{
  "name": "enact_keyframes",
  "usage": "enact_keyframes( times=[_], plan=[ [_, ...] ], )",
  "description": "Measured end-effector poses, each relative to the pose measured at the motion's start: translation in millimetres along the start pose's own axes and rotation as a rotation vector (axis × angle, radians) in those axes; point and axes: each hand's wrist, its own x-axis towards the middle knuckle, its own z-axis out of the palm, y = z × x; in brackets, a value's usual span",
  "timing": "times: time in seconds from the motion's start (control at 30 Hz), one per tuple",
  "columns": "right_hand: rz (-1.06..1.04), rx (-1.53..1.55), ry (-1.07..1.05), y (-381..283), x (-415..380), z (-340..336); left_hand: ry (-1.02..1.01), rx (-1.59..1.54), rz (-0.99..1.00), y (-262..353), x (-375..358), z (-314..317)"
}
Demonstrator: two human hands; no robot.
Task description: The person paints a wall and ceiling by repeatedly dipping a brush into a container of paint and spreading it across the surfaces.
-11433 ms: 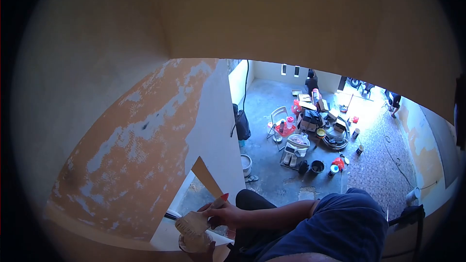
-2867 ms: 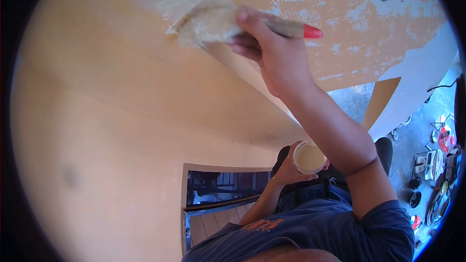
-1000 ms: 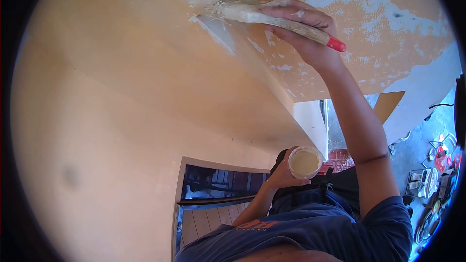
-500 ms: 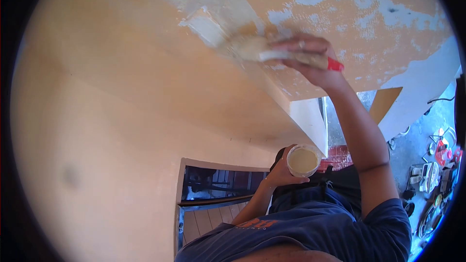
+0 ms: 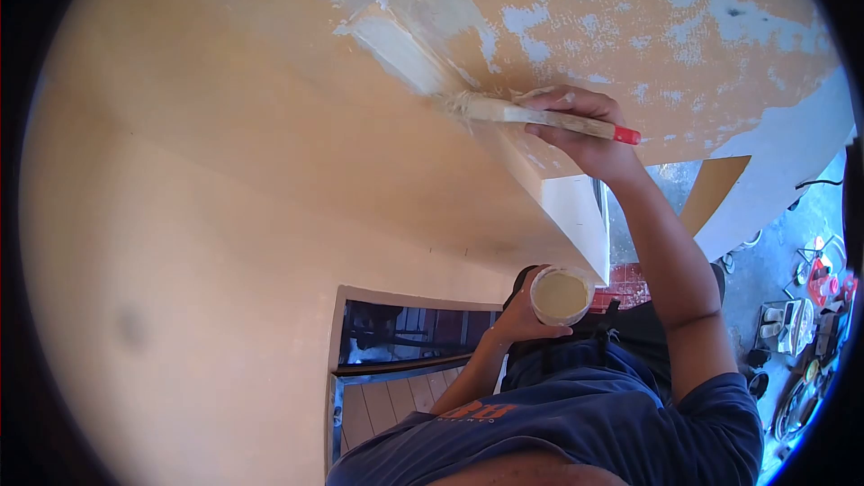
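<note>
My right hand (image 5: 583,126) is closed around the wooden handle of a paintbrush (image 5: 531,115) with a red tip. Its bristles press on the corner where the tan wall (image 5: 252,153) meets the patchy wall section (image 5: 648,54). Wet cream paint (image 5: 396,49) streaks that corner up and to the left of the bristles. Lower down, close to my body, my left hand (image 5: 525,319) grips a round tub of cream paint (image 5: 562,295). The tub's open top faces up, and paint smears its rim.
A framed window opening (image 5: 405,333) is in the wall at lower left. Assorted dishes and household items (image 5: 792,328) crowd the floor at right. Red tiles (image 5: 627,286) lie beyond the tub, beside a white wall edge (image 5: 576,216).
The brush and my right hand have shifted slightly down and right along the corner, and the wet streak reaches further down. My left hand holds the tub in nearly the same place.
</note>
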Motion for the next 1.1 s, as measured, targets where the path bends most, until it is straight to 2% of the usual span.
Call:
enact_keyframes(
  times=[0.07,0.13,0.17,0.23,0.33,0.43,0.57,0.63,0.77,0.83,0.97,1.1],
  plan=[
    [0.077,0.071,0.069,-5.0,-8.2,0.2,-0.001,0.001,-0.004,-1.1,1.0,1.0],
    [0.112,-0.065,0.285,-28.1,-3.2,14.2,-0.003,0.002,-0.016,1.5,1.1,2.2],
    [0.120,-0.067,0.290,-36.3,-0.6,23.3,-0.003,0.005,-0.019,5.3,2.3,3.6],
    [0.116,0.338,0.391,-48.4,7.6,42.0,-0.006,0.006,-0.025,7.2,4.2,5.6],
    [0.242,0.504,0.456,-52.9,18.1,60.5,-0.028,0.004,0.004,4.8,6.1,5.2],
    [0.291,0.522,0.534,-47.6,26.7,61.0,-0.035,0.059,-0.010,-0.4,3.5,3.5],
    [0.352,0.425,0.493,-26.6,12.0,57.4,-0.011,0.019,-0.034,-0.8,-1.4,-0.2],
    [0.508,0.459,0.539,-17.8,-3.5,54.6,-0.013,-0.014,-0.053,-2.3,-3.9,1.0],
    [0.601,0.418,0.567,-12.1,-29.3,34.8,-0.030,-0.024,-0.045,-4.5,-0.3,3.7],
    [0.671,0.254,0.557,-22.3,-31.5,19.5,-0.038,-0.009,-0.036,-2.9,2.4,3.7],
    [0.613,0.026,0.378,-47.1,-9.1,14.7,-0.052,0.022,-0.012,1.3,6.0,7.6],
    [0.486,0.036,0.295,-54.2,31.2,32.8,-0.052,0.033,-0.021,4.1,4.3,9.1]
  ],
)
